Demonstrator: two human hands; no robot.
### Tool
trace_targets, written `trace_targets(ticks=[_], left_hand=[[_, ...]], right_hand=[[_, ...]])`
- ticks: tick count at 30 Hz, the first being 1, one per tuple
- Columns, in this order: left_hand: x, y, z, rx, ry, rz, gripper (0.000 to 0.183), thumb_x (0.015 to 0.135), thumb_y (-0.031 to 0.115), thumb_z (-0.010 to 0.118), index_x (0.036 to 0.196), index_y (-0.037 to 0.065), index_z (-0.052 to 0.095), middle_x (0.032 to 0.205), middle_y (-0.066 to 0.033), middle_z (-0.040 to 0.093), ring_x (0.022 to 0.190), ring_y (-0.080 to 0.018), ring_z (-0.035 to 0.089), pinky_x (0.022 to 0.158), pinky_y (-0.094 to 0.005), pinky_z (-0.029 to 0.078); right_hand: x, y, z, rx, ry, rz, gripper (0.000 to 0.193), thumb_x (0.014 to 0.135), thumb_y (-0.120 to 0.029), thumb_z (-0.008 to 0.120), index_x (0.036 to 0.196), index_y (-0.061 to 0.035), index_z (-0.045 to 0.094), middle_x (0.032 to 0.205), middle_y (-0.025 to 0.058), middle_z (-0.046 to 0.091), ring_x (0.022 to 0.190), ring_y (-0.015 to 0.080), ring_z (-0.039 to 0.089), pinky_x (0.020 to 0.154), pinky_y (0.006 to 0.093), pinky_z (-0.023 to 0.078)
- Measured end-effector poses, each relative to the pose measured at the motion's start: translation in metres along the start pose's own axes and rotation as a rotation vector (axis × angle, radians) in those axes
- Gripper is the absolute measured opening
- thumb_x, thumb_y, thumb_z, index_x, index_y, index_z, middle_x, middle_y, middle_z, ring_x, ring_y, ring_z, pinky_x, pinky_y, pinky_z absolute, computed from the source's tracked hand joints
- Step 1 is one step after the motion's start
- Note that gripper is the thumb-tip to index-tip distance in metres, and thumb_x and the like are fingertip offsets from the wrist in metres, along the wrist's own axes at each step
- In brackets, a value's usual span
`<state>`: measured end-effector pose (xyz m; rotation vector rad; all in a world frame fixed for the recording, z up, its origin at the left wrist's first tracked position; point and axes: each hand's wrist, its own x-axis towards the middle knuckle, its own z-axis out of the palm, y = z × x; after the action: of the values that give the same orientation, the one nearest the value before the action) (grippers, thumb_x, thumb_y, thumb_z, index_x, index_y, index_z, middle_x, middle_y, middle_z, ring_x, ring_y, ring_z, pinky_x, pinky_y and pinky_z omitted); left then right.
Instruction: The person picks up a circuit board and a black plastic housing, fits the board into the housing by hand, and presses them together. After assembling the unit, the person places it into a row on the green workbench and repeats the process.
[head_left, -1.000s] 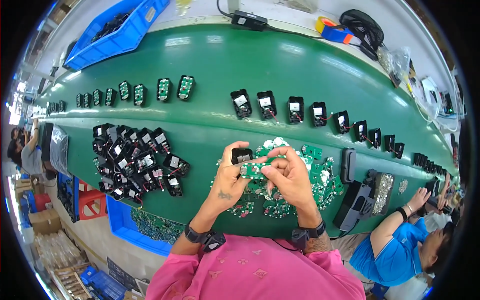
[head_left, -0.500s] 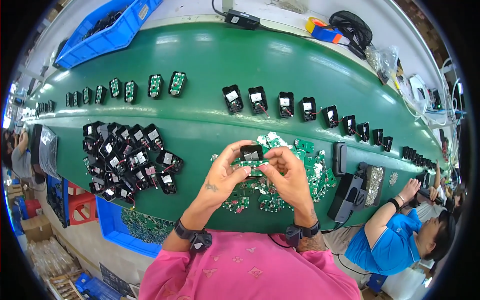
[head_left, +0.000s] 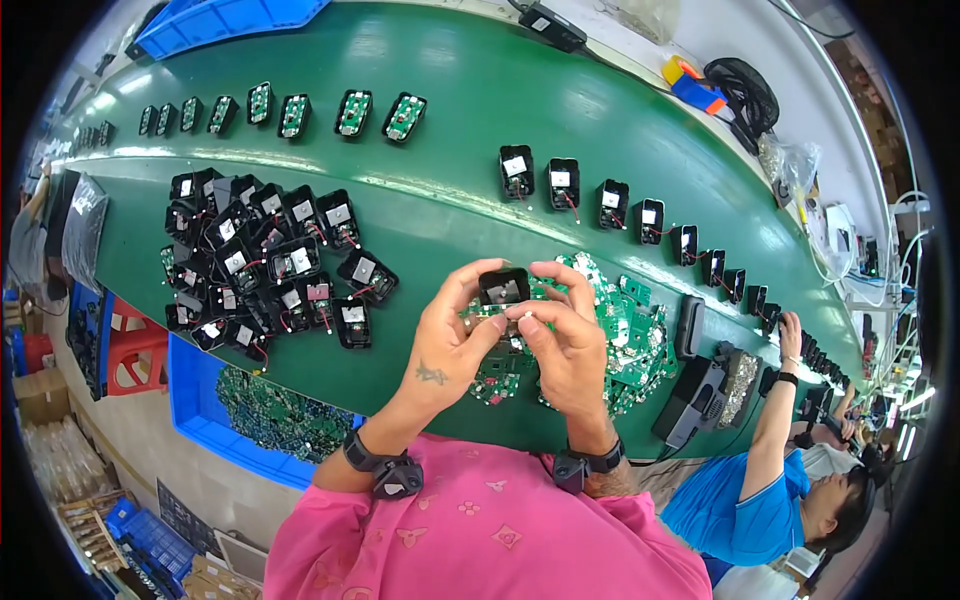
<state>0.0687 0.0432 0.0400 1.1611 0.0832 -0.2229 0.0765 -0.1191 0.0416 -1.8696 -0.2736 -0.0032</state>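
My left hand (head_left: 448, 345) is closed round a small black plastic case (head_left: 503, 287), which it holds up above the bench with the open side showing. A grey-white block sits inside the case. Thumb and forefinger of my right hand (head_left: 568, 350) pinch a small white part (head_left: 527, 316) at the near edge of the case; it looks like a wire connector. My fingers hide most of the case's near end and any circuit board there. Beneath and beside my hands lies a loose pile of green circuit boards (head_left: 625, 345).
Black cases (head_left: 295, 260) with red wires are heaped at left. Rows of cases with boards (head_left: 353, 113) and cases with white blocks (head_left: 563, 183) run along the green bench (head_left: 440, 200). A blue bin (head_left: 190, 400) holds boards. At right are a black device (head_left: 690, 400) and a co-worker (head_left: 750, 500).
The view has shifted, so the bench things appear displaced. My right fingers have moved from the green board at the case's near edge to a pinch on the small white part. The co-worker's arm reaches farther forward.
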Motion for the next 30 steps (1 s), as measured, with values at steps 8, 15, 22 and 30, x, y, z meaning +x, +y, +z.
trace_targets(ticks=[8, 15, 22, 30], left_hand=[[-0.006, 0.022, 0.002, 0.289, 0.097, 0.353, 0.048, 0.091, -0.010, 0.059, 0.137, 0.002, 0.052, 0.134, -0.0144, 0.054, 0.107, -0.0192, 0.065, 0.083, -0.0277, 0.058], [-0.012, 0.042, -0.007, 0.528, -0.068, 0.359, 0.051, 0.089, -0.012, 0.059, 0.138, -0.002, 0.051, 0.141, -0.0174, 0.050, 0.119, -0.0223, 0.060, 0.094, -0.0296, 0.055], [-0.018, 0.052, -0.002, 0.697, -0.054, 0.383, 0.051, 0.082, -0.006, 0.063, 0.131, 0.006, 0.061, 0.125, -0.0222, 0.062, 0.104, -0.0388, 0.065, 0.086, -0.0376, 0.056], [-0.027, 0.044, 0.006, 0.831, 0.013, 0.461, 0.055, 0.081, -0.008, 0.063, 0.133, 0.009, 0.061, 0.123, -0.0256, 0.060, 0.092, -0.0398, 0.067, 0.076, -0.0404, 0.056]], right_hand=[[0.007, -0.040, -0.004, -0.401, 0.070, -0.290, 0.005, 0.085, -0.002, 0.070, 0.088, -0.0029, 0.067, 0.083, 0.0104, 0.061, 0.075, 0.0268, 0.059, 0.062, 0.0358, 0.044], [0.016, -0.052, -0.015, -0.278, -0.155, -0.250, 0.007, 0.081, -0.001, 0.070, 0.082, -0.0025, 0.064, 0.068, 0.0071, 0.059, 0.056, 0.0230, 0.056, 0.054, 0.0345, 0.042], [0.014, -0.055, -0.019, -0.193, -0.223, -0.159, 0.006, 0.079, -0.001, 0.070, 0.077, -0.0003, 0.064, 0.063, 0.0069, 0.058, 0.051, 0.0184, 0.054, 0.049, 0.0314, 0.041], [0.008, -0.058, -0.012, -0.209, -0.243, -0.044, 0.007, 0.079, -0.002, 0.065, 0.074, 0.0004, 0.061, 0.064, 0.0125, 0.060, 0.057, 0.0303, 0.060, 0.054, 0.0398, 0.047]])
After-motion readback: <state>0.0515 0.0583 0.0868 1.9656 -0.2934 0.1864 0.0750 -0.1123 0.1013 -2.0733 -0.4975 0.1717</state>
